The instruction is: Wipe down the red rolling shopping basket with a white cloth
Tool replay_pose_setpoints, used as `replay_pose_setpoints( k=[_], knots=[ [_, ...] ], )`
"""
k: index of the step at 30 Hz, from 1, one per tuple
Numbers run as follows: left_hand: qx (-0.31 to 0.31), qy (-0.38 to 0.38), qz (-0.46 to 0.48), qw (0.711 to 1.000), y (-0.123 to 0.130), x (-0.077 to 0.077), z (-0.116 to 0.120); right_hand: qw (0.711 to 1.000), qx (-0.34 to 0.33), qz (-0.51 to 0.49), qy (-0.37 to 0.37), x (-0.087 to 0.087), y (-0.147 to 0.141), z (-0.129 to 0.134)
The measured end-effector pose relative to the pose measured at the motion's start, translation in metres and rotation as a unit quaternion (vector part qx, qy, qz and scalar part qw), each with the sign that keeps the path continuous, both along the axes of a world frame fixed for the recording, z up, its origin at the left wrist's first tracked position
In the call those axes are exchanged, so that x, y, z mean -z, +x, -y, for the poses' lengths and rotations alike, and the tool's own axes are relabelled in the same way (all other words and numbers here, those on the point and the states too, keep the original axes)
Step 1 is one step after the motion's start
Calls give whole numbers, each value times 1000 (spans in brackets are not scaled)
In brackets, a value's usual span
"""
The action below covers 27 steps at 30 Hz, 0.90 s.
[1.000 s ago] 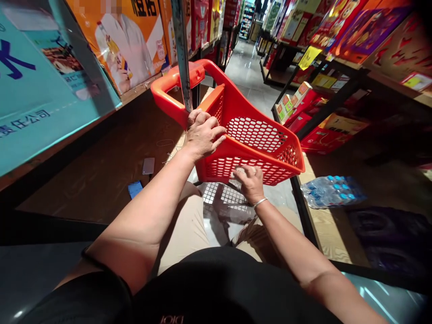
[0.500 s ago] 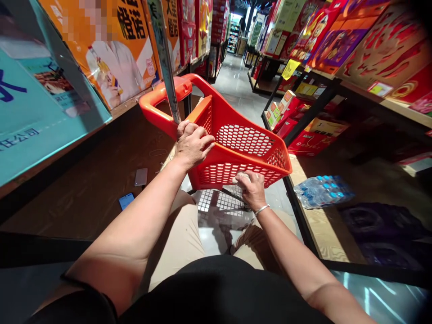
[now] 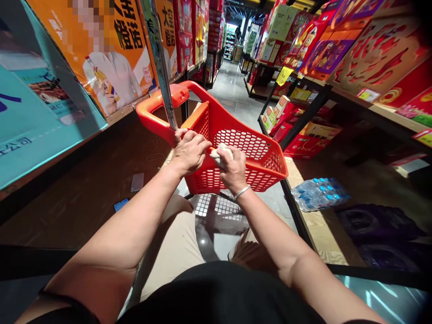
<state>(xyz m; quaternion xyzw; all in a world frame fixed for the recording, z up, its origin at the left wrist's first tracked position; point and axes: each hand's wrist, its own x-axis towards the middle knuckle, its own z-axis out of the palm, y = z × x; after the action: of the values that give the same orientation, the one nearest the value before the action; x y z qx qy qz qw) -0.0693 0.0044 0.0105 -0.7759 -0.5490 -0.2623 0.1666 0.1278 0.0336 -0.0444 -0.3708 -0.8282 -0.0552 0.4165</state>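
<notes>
A red plastic shopping basket cart [image 3: 236, 112] with a honeycomb of holes in its sides stands tilted in front of me. My left hand [image 3: 191, 152] grips its near rim, close to the foot of a worn metal pole [image 3: 162, 67] that crosses the handle. In my right hand [image 3: 233, 167] is a crumpled whitish cloth [image 3: 221, 154], pressed against the same rim just right of my left hand. A silvery bracelet circles my right wrist. My fingers partly hide the cloth.
Shelves with red gift boxes [image 3: 312, 137] and shrink-wrapped water bottles [image 3: 320, 194] line the right. Large orange cartons [image 3: 135, 72] and a teal carton [image 3: 43, 112] stand at left, above a shelf holding two phones [image 3: 137, 182]. A tiled aisle [image 3: 229, 76] runs ahead.
My right hand has moved up and left with the cloth, from the basket's lower side to the rim. My left hand keeps its hold. The view has shifted slightly.
</notes>
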Motion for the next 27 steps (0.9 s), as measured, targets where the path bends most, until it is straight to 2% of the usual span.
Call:
replay_pose_setpoints(
  k=[3, 5, 7, 12, 15, 18, 22, 25, 27],
  knots=[
    [1, 4, 2, 1000, -1, 0, 0, 999, -29, 34, -4, -11, -14, -4],
    [0, 7, -1, 1000, -2, 0, -2, 998, -28, 59, -19, -11, 3, -7],
    [-4, 8, -4, 1000, -3, 1, -4, 997, -6, 75, -35, -6, 39, -9],
    [-3, 8, -7, 1000, -2, 6, -12, 995, 62, 50, -61, 15, 162, -16],
    [6, 2, -12, 1000, 2, 8, -19, 994, 61, 19, -85, 22, 207, -20],
    [17, -8, -13, 1000, 7, 6, -33, 993, 81, -1, -90, 22, 217, -21],
    [31, 11, -14, 999, 2, 2, -58, 991, 111, -11, -76, 19, 207, -20],
    [34, 21, -5, 999, -10, 0, -69, 993, 83, -7, -83, 17, 199, -17],
    [30, 19, 5, 999, -18, 1, -65, 994, 67, -4, -88, 18, 194, -12]
  ],
)
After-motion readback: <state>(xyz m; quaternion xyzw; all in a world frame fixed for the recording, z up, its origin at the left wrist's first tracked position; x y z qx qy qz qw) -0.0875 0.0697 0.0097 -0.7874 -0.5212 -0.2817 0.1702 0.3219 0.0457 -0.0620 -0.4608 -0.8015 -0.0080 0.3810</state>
